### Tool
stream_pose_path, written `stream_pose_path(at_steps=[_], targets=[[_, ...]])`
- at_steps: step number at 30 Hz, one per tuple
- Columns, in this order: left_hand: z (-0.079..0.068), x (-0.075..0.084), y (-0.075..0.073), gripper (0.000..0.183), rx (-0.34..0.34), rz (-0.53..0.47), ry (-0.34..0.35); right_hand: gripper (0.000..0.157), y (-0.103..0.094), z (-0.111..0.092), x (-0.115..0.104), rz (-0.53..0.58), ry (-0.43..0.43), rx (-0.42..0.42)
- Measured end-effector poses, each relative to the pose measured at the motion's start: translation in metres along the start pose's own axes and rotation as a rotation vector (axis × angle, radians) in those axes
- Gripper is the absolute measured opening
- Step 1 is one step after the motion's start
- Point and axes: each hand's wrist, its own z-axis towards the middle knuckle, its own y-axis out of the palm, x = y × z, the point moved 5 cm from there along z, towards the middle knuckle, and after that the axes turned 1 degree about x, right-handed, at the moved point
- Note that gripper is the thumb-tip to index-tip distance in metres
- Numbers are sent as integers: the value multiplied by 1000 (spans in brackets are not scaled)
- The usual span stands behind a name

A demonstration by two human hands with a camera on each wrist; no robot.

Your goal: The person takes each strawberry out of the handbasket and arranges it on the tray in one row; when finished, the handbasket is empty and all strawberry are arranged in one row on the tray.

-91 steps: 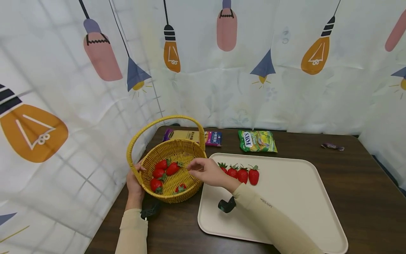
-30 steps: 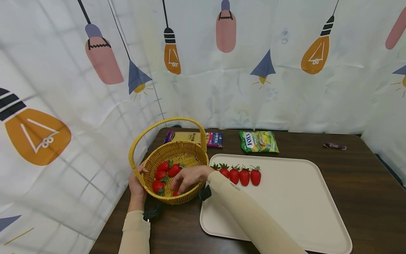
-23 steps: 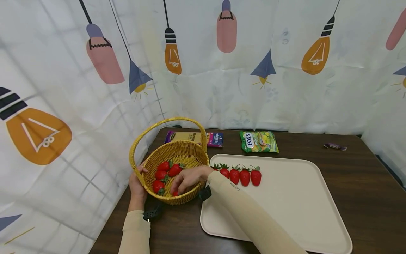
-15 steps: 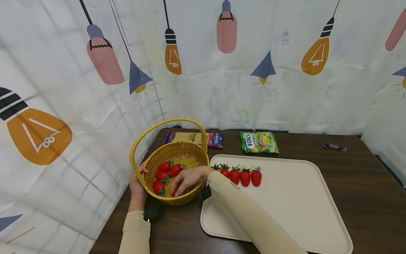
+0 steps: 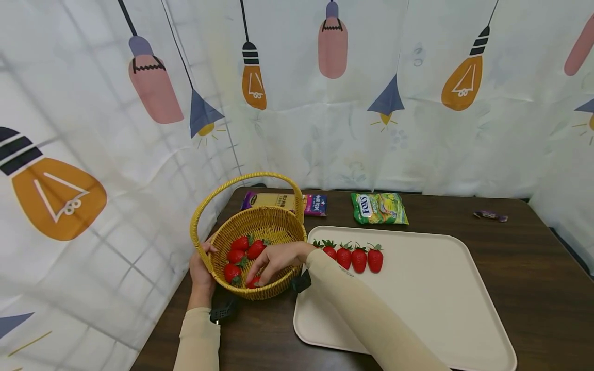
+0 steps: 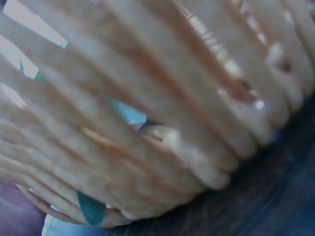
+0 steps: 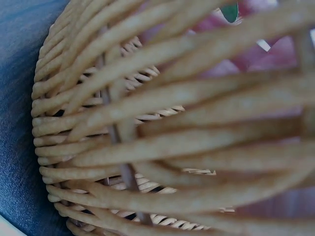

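Note:
A yellow wicker basket with a tall handle stands at the left of the table. My left hand grips its left rim, thumb over the edge. Several red strawberries lie inside the basket. My right hand reaches in over the right rim, thumb and fingers around a strawberry near the front wall and partly covering it. Both wrist views are filled by woven basket wall, seen as strands on the left and strands on the right; the fingers are hidden there.
Right of the basket lies a beige tray with a row of strawberries along its back left, partly behind the right sleeve. Behind are a green candy bag and a purple-and-gold packet. A small wrapped candy lies far right.
My right hand has moved from above the basket's right side down to the strawberry by the front wall. Over the last half second its fingers shifted slightly, showing more red. The left hand keeps its hold.

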Motion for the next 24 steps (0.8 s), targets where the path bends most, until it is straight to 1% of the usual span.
stream_pose_path(at_steps=[7,10,13,16,21,24], targets=[[-1,0,0,35,0,4,-7,39,1,-1,-1,46,-17,-31],[-1,1,0,35,-3,3,-6,44,0,-2,-2,56,-22,-23],[-1,1,1,35,-5,5,-4,45,-1,-2,-3,71,-32,4],[-1,1,0,35,1,12,-5,42,-2,-3,-5,60,-43,57],[-1,0,-1,35,16,21,-11,37,-5,-9,-11,-20,-72,185],[-1,-1,-2,35,7,20,-9,36,-6,-15,-16,-68,-109,256]])
